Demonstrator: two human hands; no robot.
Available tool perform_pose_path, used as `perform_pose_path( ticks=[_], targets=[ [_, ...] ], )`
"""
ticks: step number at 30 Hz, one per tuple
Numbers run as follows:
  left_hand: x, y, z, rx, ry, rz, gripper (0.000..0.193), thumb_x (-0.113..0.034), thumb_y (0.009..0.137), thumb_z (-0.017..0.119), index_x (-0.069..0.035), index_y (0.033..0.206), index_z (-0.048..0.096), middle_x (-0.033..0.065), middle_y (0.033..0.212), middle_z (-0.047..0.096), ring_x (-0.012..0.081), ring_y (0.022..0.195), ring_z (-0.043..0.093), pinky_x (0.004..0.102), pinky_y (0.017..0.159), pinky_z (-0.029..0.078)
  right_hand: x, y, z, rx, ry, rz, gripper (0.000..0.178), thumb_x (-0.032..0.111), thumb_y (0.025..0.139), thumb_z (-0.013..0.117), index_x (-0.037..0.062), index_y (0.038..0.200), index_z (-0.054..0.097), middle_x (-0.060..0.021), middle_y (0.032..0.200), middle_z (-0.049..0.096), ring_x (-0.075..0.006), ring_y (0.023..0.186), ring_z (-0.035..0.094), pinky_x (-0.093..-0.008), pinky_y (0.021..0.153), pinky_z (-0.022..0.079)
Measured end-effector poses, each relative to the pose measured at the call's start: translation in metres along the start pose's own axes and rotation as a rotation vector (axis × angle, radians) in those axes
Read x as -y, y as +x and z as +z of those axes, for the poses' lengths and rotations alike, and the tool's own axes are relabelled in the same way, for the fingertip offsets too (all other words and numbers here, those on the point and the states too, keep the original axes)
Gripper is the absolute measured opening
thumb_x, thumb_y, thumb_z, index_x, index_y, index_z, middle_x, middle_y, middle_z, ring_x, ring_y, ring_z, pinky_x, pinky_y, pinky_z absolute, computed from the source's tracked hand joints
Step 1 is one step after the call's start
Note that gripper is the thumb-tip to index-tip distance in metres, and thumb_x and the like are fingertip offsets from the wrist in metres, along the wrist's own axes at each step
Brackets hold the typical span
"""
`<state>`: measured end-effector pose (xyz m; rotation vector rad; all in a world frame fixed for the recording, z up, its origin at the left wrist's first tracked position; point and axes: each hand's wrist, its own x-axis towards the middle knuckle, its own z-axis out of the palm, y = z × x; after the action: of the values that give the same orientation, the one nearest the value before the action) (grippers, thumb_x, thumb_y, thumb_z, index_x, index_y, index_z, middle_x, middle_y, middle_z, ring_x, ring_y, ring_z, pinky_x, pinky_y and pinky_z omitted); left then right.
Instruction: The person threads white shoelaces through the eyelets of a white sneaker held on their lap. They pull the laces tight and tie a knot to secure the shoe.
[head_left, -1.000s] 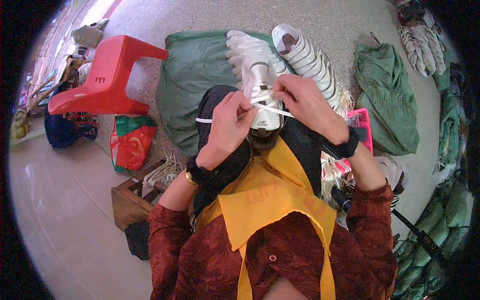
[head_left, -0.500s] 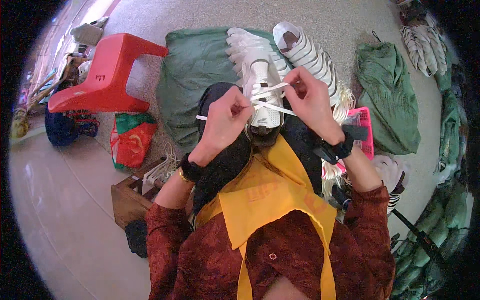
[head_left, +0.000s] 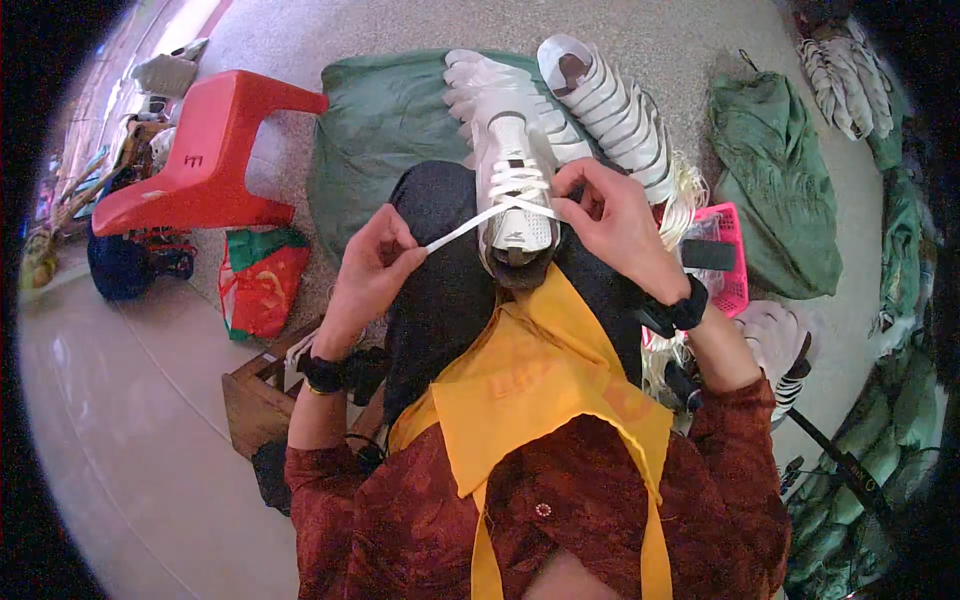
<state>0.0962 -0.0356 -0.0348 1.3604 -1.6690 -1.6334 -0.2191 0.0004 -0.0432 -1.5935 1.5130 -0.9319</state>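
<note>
A white shoe upper (head_left: 512, 140) with a dark end toward me lies between my knees, its white lace (head_left: 519, 184) crossing the front in several rows. My left hand (head_left: 372, 268) pinches one lace end, drawn taut out to the left of the shoe. Close by the right side of the shoe, my right hand (head_left: 612, 222) pinches the other part of the lace between thumb and fingers. The two lace strands cross over the shoe's front.
Rows of stacked white shoe uppers (head_left: 610, 115) lie on a green cloth (head_left: 385, 120) ahead. A red plastic chair (head_left: 215, 150) stands left, a pink basket (head_left: 733, 262) right, a green sack (head_left: 775, 185) beyond it. A wooden stool (head_left: 262, 395) is beside my left arm.
My left hand has moved away from the shoe, left and toward me, pulling its lace end straight. The right hand stays near the shoe's right side, slightly lower. The lace rows lie tighter.
</note>
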Motion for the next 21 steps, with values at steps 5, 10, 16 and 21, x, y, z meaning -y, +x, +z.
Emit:
perform_pose_path(
  ticks=[5,10,16,21],
  targets=[
    [0.002,0.011,0.003,-0.029,0.082,0.058,0.019,0.001,0.089,0.067,-0.008,0.089,0.051,-0.004,0.081,0.05,0.0053,0.077,0.049,0.0223,0.072,0.042,-0.003,-0.005,0.0,-0.035,-0.039,0.006,0.016,0.012,0.087,0.075,0.0032,0.096,0.067,-0.0071,0.076,0.067,-0.017,0.06,0.06,-0.0315,0.057,0.049],
    [-0.007,0.013,0.008,-0.079,0.281,0.133,0.018,-0.001,0.09,0.067,-0.008,0.091,0.051,-0.0045,0.081,0.048,0.0057,0.076,0.048,0.0224,0.07,0.041,0.002,0.004,0.004,-0.038,-0.063,-0.007,0.018,0.015,0.086,0.076,0.0023,0.094,0.065,-0.0096,0.076,0.067,-0.0223,0.063,0.063,-0.0337,0.059,0.05],
    [-0.014,0.002,-0.013,-0.015,-0.003,0.0,0.018,-0.001,0.091,0.067,-0.008,0.091,0.051,-0.0044,0.083,0.05,0.0065,0.078,0.048,0.023,0.074,0.041,0.002,-0.008,0.002,0.005,-0.112,0.027,0.023,0.019,0.084,0.079,0.0024,0.089,0.064,-0.0117,0.076,0.067,-0.0283,0.065,0.064,-0.037,0.06,0.05],
    [0.0,0.001,-0.008,-0.065,0.025,0.031,0.019,0.0,0.09,0.069,-0.007,0.092,0.051,-0.0039,0.082,0.051,0.0077,0.078,0.049,0.0237,0.075,0.042,0.007,-0.011,0.0,0.035,-0.055,0.07,0.024,0.022,0.084,0.078,0.0026,0.086,0.064,-0.0123,0.076,0.067,-0.0315,0.066,0.065,-0.0385,0.061,0.05]
  ],
)
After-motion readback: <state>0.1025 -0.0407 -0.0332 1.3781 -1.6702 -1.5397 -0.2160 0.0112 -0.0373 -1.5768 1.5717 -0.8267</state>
